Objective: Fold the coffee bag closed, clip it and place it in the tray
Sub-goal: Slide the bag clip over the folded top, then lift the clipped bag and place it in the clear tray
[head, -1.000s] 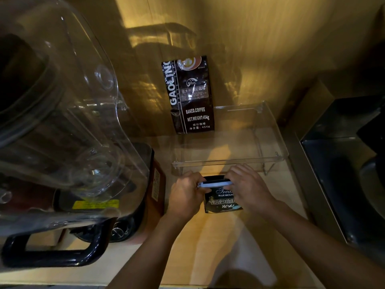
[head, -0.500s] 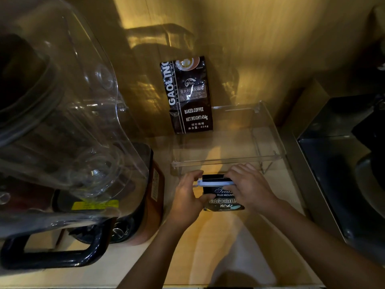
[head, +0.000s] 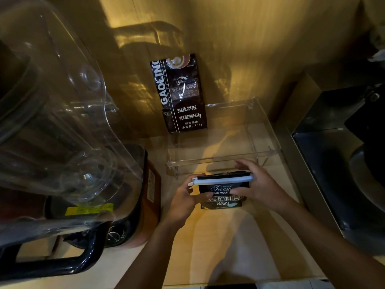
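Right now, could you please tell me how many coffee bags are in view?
2: the clipped coffee bag held in both hands before the tray, and the tall GAOLING bag against the wall.

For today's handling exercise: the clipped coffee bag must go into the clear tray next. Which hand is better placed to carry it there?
Right. The right hand wraps the small coffee bag and sits just before the clear tray; the left hand only pinches the white clip end.

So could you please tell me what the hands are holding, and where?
Both hold the clipped coffee bag: left hand at its left edge by the clip end, right hand over its top right corner.
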